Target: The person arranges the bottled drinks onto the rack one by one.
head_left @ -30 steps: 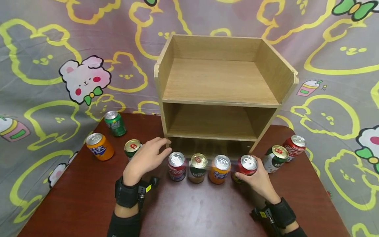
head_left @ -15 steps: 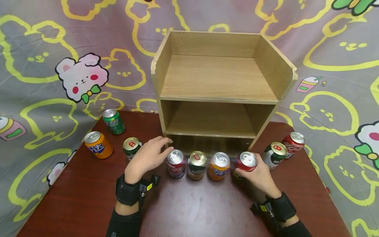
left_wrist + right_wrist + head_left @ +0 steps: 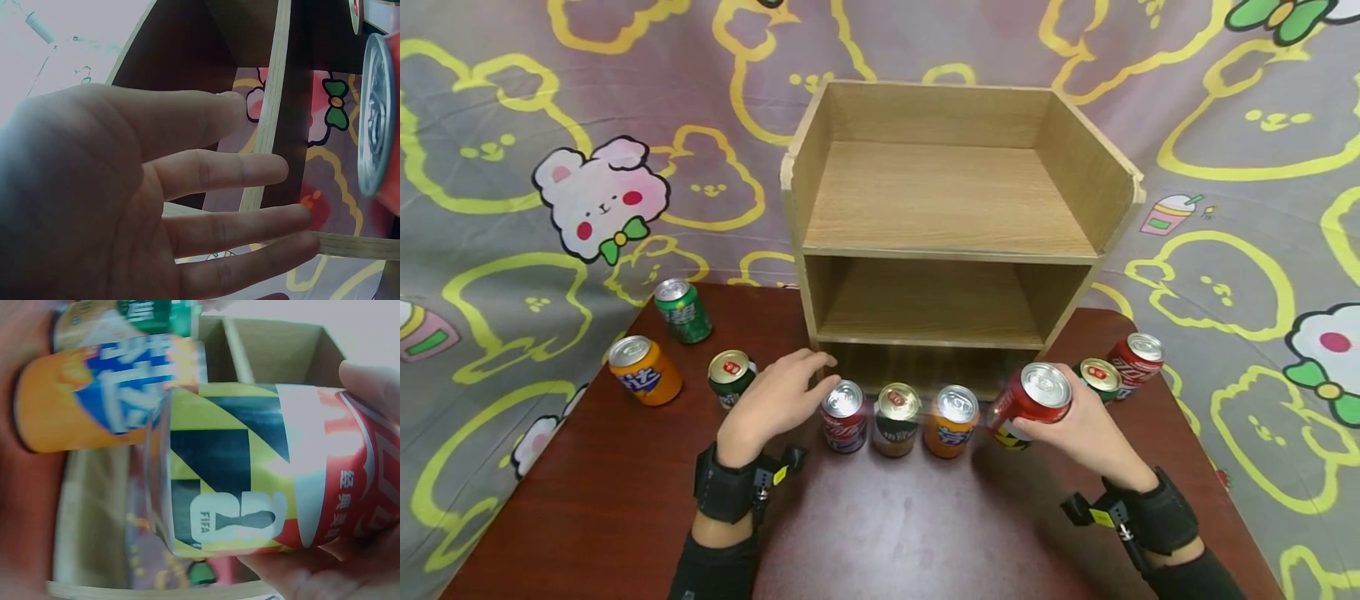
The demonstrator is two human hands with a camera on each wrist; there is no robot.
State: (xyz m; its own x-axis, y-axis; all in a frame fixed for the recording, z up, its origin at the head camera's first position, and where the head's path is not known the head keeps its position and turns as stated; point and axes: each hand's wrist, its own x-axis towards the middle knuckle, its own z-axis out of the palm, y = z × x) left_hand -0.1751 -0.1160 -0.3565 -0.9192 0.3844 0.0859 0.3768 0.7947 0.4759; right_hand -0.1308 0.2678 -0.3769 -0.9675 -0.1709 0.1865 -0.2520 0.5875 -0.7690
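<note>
My right hand (image 3: 1086, 429) grips a red soda can (image 3: 1033, 396) round its side. The can is tilted and looks raised off the table; its yellow-and-black lower band shows in the right wrist view. My left hand (image 3: 775, 404) has its fingers extended and holds nothing. Its fingertips are close to a red can (image 3: 844, 425) at the left end of a row. Beside that stand a dark green can with a gold top (image 3: 897, 427) and an orange soda can (image 3: 952, 427).
Behind the row stands a wooden shelf unit (image 3: 947, 200). At left are a green can (image 3: 685, 317), another orange can (image 3: 647, 375) and a gold-topped can (image 3: 730, 379). At right stand another gold-topped can (image 3: 1099, 379) and a red can (image 3: 1137, 367). A patterned cloth hangs behind the table.
My right hand has lifted the red soda can from the right end of the row, moved it slightly right and tilted it. The left hand has hardly moved.
</note>
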